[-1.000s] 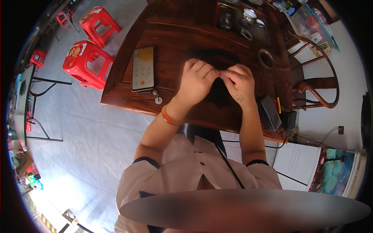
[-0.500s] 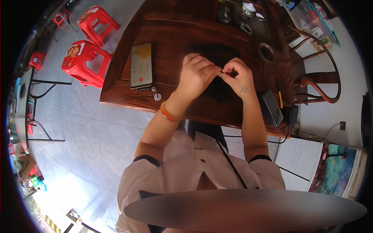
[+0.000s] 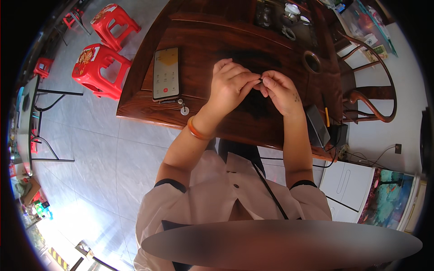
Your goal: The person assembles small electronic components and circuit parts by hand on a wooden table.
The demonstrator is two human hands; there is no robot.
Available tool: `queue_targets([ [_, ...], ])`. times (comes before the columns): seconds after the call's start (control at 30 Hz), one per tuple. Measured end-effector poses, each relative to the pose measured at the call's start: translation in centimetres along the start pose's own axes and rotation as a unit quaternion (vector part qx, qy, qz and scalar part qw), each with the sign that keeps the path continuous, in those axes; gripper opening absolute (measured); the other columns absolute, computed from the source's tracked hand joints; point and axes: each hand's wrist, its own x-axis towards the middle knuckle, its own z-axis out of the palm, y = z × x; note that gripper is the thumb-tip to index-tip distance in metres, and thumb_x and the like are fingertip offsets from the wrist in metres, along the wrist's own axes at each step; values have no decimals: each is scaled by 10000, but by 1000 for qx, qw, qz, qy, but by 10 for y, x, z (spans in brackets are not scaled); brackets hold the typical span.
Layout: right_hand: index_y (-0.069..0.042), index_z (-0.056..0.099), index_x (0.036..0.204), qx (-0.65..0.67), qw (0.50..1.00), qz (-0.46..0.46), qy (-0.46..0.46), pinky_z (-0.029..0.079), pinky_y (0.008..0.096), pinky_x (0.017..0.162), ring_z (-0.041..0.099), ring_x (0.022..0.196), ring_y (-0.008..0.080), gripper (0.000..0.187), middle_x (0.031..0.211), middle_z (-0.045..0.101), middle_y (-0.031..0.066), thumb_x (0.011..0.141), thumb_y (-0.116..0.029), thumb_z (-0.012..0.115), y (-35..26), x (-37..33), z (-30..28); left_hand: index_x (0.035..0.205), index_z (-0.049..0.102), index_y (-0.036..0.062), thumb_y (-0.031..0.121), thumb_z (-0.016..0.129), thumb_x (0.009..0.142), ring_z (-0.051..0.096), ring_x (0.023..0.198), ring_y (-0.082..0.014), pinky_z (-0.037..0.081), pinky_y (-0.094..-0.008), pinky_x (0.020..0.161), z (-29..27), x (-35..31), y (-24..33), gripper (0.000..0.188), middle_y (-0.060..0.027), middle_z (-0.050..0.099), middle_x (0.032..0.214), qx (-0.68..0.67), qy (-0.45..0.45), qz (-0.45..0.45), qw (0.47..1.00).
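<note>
Both my hands meet above the dark wooden table (image 3: 199, 49). My left hand (image 3: 230, 86) is closed, thumb and forefinger pinched at a tiny dark thing (image 3: 260, 81) too small to name. From the other side, my right hand (image 3: 281, 91) pinches at the same spot, its fingers curled in. An orange bangle (image 3: 197, 129) circles my left wrist. To the left of my left hand lies a phone (image 3: 166, 72) with its screen lit. A small round white charm (image 3: 184, 110) hangs by its lower end.
Two red plastic stools (image 3: 100, 70) stand on the floor left of the table. At the table's right edge are a dark tablet-like panel (image 3: 317, 126) and a wooden armchair (image 3: 370, 93). Tea ware (image 3: 291, 10) sits at the far end. A white cabinet (image 3: 342, 183) is at lower right.
My right hand has rolled over, so its back now faces more to the right and its fingers point more to the left. My left hand stays pinched in nearly the same place.
</note>
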Motion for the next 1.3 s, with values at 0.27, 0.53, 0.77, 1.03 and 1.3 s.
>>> queue_targets([
  [0.27,-57,577,951,258,961,69,-64,450,358,827,447,670,83,153,725,457,-41,936,-203,535,-1,0,3,798,691,121,87,734,711,610,732,-172,404,-378,871,-1,1,1,103,7,629,728,-30,-6,-35,999],
  [0.53,-34,607,979,21,997,-69,-6,454,254,760,482,715,79,133,842,525,8,866,-102,624,-4,-4,8,773,676,95,100,713,759,600,713,-207,416,-365,798,0,0,-1,40,-31,652,730,-175,-20,-127,976],
  [0.77,-10,612,950,-159,958,-240,8,458,205,644,532,746,80,158,894,531,25,804,31,656,2,1,9,813,679,42,74,695,787,600,731,-208,445,-317,695,1,-4,1,44,-75,662,756,-312,-64,-229,920],
  [1.03,-22,575,924,22,990,-133,31,445,224,702,506,701,97,78,803,546,23,862,-44,615,-2,-3,11,827,650,30,-16,649,809,562,779,-140,443,-269,726,-5,-4,-3,49,-39,609,793,-317,-109,-189,923],
  [1.3,-19,581,934,70,987,-132,53,455,277,786,492,690,106,80,793,544,18,861,-37,607,-6,-5,5,801,626,29,-51,654,776,553,768,-152,431,-273,710,-8,-4,-4,88,-40,593,779,-308,-122,-149,932],
])
